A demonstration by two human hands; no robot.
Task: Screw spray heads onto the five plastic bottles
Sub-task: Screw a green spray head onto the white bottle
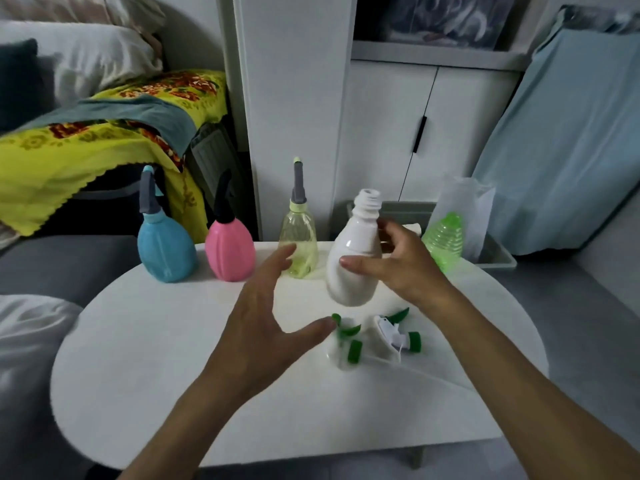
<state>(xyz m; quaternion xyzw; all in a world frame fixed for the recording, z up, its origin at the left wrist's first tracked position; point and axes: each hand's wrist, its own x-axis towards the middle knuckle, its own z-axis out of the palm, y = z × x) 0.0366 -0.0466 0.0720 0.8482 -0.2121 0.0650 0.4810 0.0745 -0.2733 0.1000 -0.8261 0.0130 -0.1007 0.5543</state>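
My right hand point(398, 265) grips a white bottle point(353, 261) with a bare threaded neck, held tilted above the white table point(156, 341). My left hand point(270, 317) hovers open just left of it, fingers spread, thumb near two white-and-green spray heads point(346, 341) point(398, 332) lying on the table. At the back stand a blue bottle point(164, 247), a pink bottle point(229, 251) and a clear yellow bottle point(298, 244), each with a spray head on. A green bottle point(445, 240) without a head stands at the back right.
A grey bin point(498, 258) with a plastic bag point(464, 206) sits behind the green bottle. White cabinets point(381, 133) rise behind the table. A sofa with a yellow patterned blanket point(86, 140) lies to the left.
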